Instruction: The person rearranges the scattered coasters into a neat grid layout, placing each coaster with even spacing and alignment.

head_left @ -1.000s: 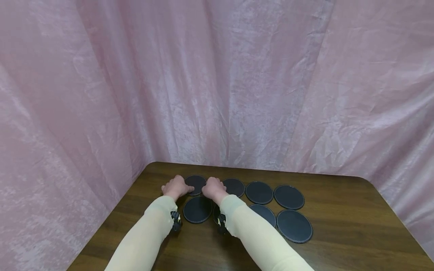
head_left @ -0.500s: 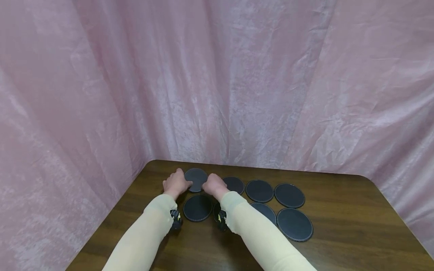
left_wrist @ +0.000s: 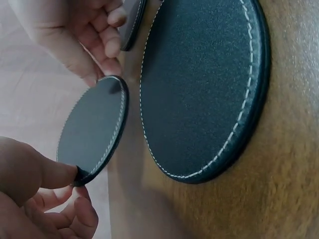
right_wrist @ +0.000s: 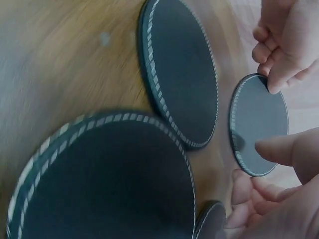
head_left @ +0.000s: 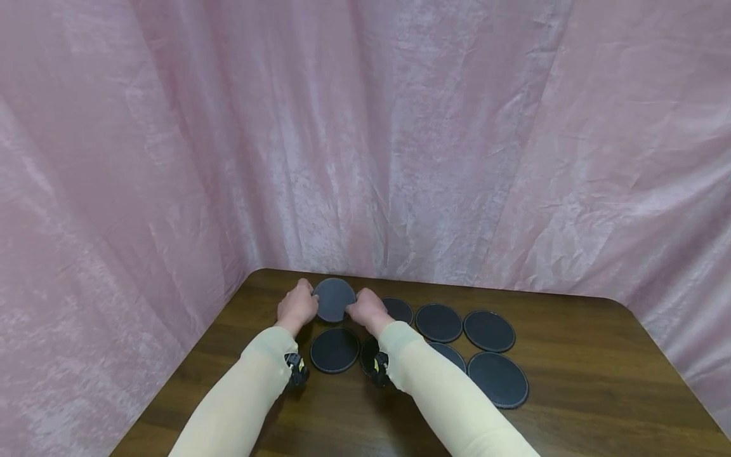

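— How many coasters do you count?

— Eight round black coasters with pale stitching. Seven lie flat on the dark wooden table (head_left: 599, 374) in two rows, and the eighth, the lifted coaster (head_left: 334, 299), is held up between both hands at the far left end of the back row.

— Who has hold of it?

— Both hands. The left hand (head_left: 297, 306) pinches its rim at 9 o'clock, thumb on the near face and curled fingers (left_wrist: 82, 211) behind. The right hand (head_left: 368, 309) pinches the rim at 3 o'clock, thumb (right_wrist: 284, 149) on the face and the other fingers tucked behind.

— Which way does it face?

— It stands tilted up on edge, its flat face turned toward the person, lower rim near the table. Being round, it has no long axis. The left wrist view shows it clear of the front-left coaster (head_left: 334, 350), which lies flat directly below at 6 o'clock.

— What surrounds it?

— At 3 o'clock the back row runs on: one coaster (head_left: 400, 309) partly behind the right hand, then a third (head_left: 438, 322) and a fourth (head_left: 488, 331). The front row's end coaster (head_left: 498, 379) sits at 4 o'clock.

— And open room?

— Pink curtain (head_left: 400, 139) hangs close behind at 12 o'clock and along the left edge at 9. Bare wood stretches toward 3 to 5 o'clock, past the coasters.
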`<action>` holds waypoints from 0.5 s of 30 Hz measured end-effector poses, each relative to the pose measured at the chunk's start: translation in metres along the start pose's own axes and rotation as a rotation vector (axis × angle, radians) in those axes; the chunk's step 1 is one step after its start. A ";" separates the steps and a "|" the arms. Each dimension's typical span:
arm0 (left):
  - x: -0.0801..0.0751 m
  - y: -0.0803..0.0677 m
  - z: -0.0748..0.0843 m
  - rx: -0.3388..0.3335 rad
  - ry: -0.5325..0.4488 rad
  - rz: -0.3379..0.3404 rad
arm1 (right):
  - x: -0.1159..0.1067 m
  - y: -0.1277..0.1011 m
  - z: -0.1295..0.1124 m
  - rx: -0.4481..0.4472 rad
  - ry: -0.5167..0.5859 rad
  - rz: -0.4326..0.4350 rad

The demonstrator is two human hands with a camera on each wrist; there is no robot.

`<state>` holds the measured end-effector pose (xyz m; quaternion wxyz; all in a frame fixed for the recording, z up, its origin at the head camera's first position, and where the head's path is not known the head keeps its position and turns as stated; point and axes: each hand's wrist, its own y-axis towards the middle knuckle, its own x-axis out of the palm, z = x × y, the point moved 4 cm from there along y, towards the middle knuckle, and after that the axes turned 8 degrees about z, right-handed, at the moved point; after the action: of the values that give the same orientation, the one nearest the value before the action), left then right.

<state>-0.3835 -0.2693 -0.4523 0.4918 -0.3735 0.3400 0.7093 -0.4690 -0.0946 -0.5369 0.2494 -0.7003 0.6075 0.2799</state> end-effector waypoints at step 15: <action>0.090 0.056 -0.050 0.028 0.053 -0.035 | -0.058 -0.059 -0.031 -0.101 -0.194 0.052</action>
<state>-0.4486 -0.2881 -0.5484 0.5003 -0.3910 0.3564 0.6854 -0.4139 -0.0665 -0.4738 0.2640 -0.6656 0.5836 0.3830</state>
